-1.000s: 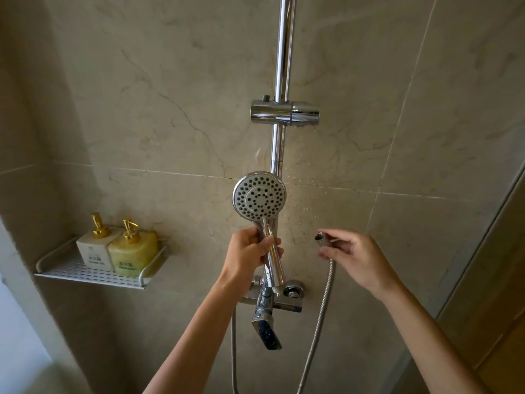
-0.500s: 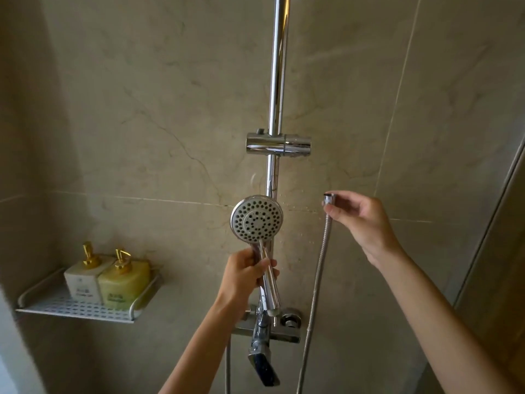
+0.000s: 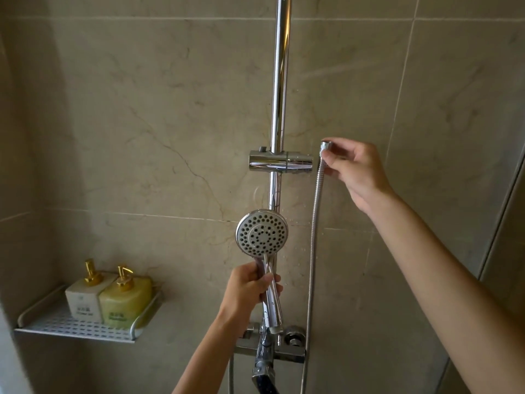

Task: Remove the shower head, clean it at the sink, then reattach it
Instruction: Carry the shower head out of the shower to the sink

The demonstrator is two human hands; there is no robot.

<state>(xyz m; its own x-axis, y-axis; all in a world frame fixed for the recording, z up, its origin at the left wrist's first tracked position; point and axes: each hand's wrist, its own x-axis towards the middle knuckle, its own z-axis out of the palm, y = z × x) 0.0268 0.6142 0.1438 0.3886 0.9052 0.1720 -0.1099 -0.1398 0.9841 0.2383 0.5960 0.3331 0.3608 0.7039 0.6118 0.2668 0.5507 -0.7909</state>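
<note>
The chrome shower head (image 3: 262,233) is detached from its hose, its round spray face turned toward me. My left hand (image 3: 246,288) grips its handle in front of the vertical rail (image 3: 279,95). The metal hose (image 3: 314,231) hangs down on the right. My right hand (image 3: 355,170) pinches the hose's end nut (image 3: 325,145) just to the right of the chrome slider bracket (image 3: 280,161) on the rail. The handle's free lower end sits just above the mixer valve (image 3: 272,344).
A white perforated shelf (image 3: 76,327) on the left wall carries two pump bottles, one white (image 3: 83,298) and one yellow (image 3: 126,301). Beige marble tiles cover the walls. A spout (image 3: 262,373) points down below the mixer. A glass edge runs along the right.
My right hand has lifted the hose end up from mid-height to beside the slider bracket. The view has tilted upward. My left hand keeps its grip on the shower head.
</note>
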